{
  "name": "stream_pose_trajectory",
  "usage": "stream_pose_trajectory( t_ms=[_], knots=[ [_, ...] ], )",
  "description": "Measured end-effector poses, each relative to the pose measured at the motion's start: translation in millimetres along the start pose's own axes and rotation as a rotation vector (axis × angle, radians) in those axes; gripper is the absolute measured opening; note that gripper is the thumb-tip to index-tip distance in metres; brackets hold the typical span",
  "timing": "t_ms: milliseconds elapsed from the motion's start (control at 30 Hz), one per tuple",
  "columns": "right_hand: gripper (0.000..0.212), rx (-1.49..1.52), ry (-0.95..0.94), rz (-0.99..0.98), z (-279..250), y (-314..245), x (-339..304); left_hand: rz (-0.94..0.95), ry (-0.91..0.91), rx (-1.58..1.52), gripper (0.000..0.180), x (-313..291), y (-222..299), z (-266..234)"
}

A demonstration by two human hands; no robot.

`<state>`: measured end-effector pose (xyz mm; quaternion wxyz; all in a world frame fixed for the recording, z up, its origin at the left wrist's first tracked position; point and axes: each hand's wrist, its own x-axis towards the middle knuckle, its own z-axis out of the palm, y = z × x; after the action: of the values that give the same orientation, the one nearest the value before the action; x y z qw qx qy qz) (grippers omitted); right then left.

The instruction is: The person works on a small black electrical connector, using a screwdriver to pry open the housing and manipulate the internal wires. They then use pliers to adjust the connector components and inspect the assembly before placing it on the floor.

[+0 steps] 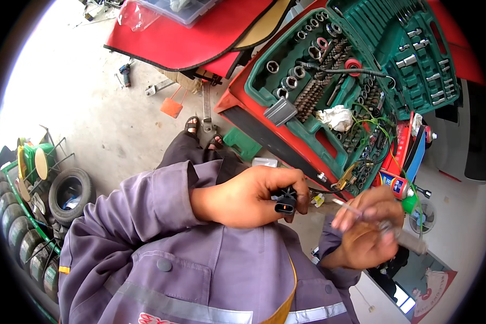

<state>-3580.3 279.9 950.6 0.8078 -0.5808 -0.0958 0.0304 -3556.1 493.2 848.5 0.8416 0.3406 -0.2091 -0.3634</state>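
In front of my chest, my left hand (240,197) is closed around a black electrical connector (285,205). The connector's open end faces up at me, and something orange shows inside it. A dark wire leads off behind my fingers toward the tool case. To the right, my right hand (364,229) grips a slim pen-like tool (413,241), smeared by motion. Its thin pale tip points toward the connector but stays apart from it. The thick greyish end sticks out past my fingers on the far side; the exact kind of tool is unclear.
Beyond my hands, a green socket-set case (259,89) lies open on a red cabinet (237,97), holding sockets, bits and a white crumpled rag (336,117). Green wires (380,127) trail over it. A spray can (394,184) stands at right. Tyres (70,194) are at left.
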Motion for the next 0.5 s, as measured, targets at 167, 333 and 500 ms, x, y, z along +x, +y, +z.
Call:
stream_pose_trajectory(
  t_ms=[167, 333, 500],
  knots=[
    [0.030, -0.591, -0.174, -0.162, 21, -4, -14, -0.021, 0.020, -0.087, 0.006, 10, -21, 10],
    [0.026, -0.879, -0.416, -0.278, 26, 5, 4, 0.077, -0.018, -0.217, 0.013, 8, -38, 5],
    [0.024, -0.969, -0.493, -0.275, 62, 27, 16, 0.353, -0.048, 0.081, 0.022, 14, -44, -6]
  ],
)
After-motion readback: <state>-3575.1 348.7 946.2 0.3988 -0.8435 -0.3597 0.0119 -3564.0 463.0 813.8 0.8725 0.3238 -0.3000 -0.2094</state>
